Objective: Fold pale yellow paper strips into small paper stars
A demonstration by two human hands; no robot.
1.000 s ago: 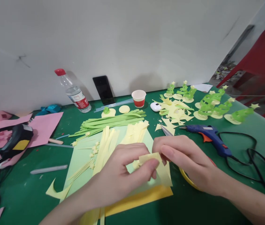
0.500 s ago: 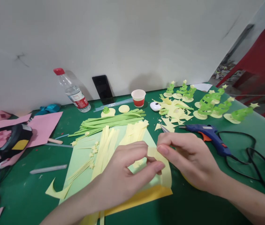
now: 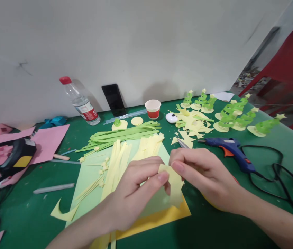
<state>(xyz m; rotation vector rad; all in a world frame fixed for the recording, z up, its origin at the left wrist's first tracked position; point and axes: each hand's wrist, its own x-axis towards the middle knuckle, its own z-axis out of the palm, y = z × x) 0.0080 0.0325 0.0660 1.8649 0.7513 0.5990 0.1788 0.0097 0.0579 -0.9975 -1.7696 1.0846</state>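
A small pale yellow piece of paper [image 3: 174, 185] hangs between my two hands. My left hand [image 3: 138, 193] pinches its upper left edge between thumb and fingers. The thumb and forefinger of my right hand [image 3: 203, 176] close on its right side. A pointed metal blade [image 3: 182, 143] shows beyond the right hand, and a yellow curved edge [image 3: 212, 203] shows below it; whether that tool is gripped or lies underneath cannot be seen. Under the hands are a light green sheet [image 3: 84, 188], pale yellow paper strips [image 3: 120, 155] and an orange-yellow sheet [image 3: 162, 221].
Behind lie green paper strips [image 3: 125, 134], a paper cup [image 3: 153, 110], a phone [image 3: 113, 100] and a water bottle [image 3: 85, 107]. Paper scraps [image 3: 194, 122], several green spiral trees [image 3: 226, 116] and a corded glue gun [image 3: 229, 147] are at right. Pink paper [image 3: 49, 141] lies left.
My left thumb has closed onto the paper, where it was apart before. The paper has turned and its lower end has shifted left. My right hand has moved slightly left.
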